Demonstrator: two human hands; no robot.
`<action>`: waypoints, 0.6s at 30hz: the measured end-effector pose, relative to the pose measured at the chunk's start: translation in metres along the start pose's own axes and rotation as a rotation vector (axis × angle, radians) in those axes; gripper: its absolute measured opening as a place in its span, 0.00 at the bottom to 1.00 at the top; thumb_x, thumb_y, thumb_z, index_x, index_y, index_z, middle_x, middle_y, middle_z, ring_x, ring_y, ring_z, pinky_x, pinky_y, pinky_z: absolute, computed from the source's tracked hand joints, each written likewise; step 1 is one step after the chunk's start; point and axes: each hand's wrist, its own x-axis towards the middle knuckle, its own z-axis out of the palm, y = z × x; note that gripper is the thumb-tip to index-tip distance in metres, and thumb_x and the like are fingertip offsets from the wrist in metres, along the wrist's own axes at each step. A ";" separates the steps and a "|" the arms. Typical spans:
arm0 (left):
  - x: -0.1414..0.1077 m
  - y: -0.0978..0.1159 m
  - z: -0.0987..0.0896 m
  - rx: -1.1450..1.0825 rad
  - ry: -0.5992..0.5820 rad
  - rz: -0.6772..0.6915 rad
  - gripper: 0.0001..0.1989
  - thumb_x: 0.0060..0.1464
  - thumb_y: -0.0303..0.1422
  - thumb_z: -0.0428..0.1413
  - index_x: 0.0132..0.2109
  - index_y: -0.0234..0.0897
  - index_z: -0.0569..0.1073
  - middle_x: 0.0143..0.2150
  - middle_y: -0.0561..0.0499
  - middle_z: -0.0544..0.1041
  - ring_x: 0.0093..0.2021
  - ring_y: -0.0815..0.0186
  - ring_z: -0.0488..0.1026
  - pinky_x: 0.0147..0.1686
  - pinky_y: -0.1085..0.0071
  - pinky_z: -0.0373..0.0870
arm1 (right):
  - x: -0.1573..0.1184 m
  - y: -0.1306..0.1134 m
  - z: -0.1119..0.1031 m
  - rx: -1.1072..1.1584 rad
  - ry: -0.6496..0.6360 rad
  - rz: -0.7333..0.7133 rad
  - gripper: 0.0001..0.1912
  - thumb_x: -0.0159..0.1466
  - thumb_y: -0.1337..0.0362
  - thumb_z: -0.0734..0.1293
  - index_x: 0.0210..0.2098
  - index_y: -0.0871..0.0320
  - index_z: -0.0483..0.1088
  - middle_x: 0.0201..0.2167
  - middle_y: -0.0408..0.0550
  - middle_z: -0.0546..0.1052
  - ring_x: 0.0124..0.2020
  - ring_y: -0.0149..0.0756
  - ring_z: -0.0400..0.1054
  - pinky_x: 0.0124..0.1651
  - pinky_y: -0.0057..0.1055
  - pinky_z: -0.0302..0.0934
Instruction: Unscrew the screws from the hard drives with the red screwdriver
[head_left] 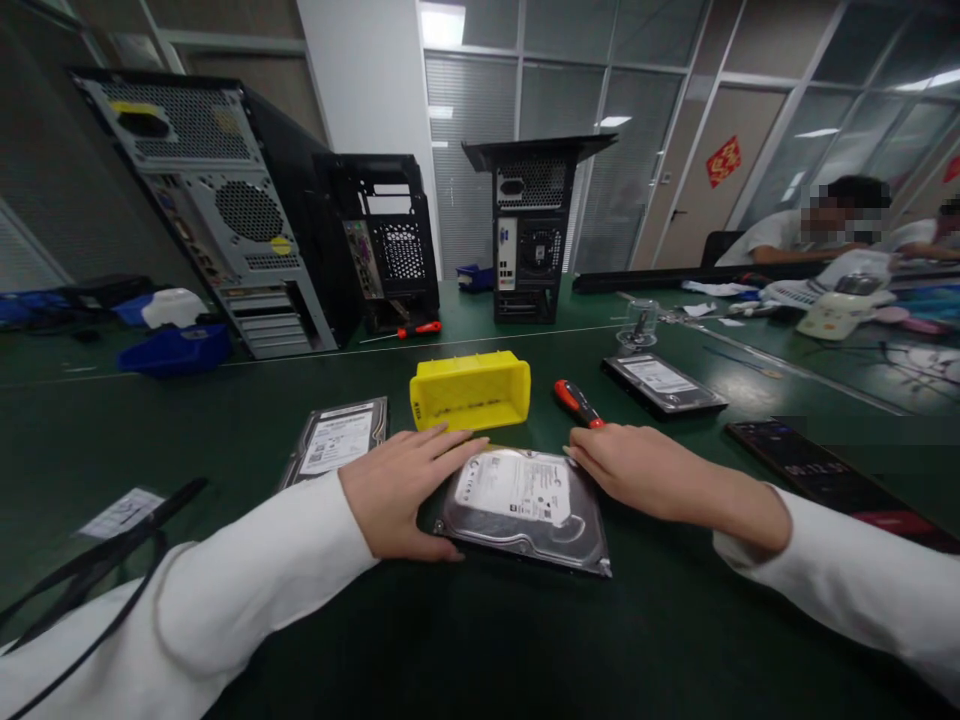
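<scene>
A silver hard drive (pixel 525 510) with a white label lies flat on the green table in front of me. My left hand (pixel 405 490) spans its left side, fingers along the far edge and thumb by the near left corner. At the far right corner, my right hand (pixel 637 470) has its fingers curled together against the drive's edge. Just beyond that hand shows the red and black handle of a screwdriver (pixel 576 402); its shaft is hidden. A yellow bin (pixel 471 368) stands behind the drive, with small dark bits inside.
A second hard drive (pixel 337 437) lies left, a third hard drive (pixel 661 384) right. A phone (pixel 817 468) lies far right. Computer cases (pixel 292 220) stand behind, near another screwdriver (pixel 418 329) and a blue bin (pixel 176 350). A black cable (pixel 112 550) crosses my left sleeve. A person (pixel 787 235) sits opposite.
</scene>
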 end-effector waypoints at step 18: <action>0.008 -0.016 0.011 -0.356 -0.077 -0.038 0.39 0.53 0.30 0.57 0.65 0.47 0.44 0.56 0.52 0.69 0.49 0.61 0.68 0.50 0.61 0.64 | -0.104 -0.026 0.029 0.284 -0.184 0.128 0.27 0.54 0.45 0.64 0.50 0.47 0.65 0.50 0.50 0.71 0.46 0.51 0.69 0.38 0.42 0.67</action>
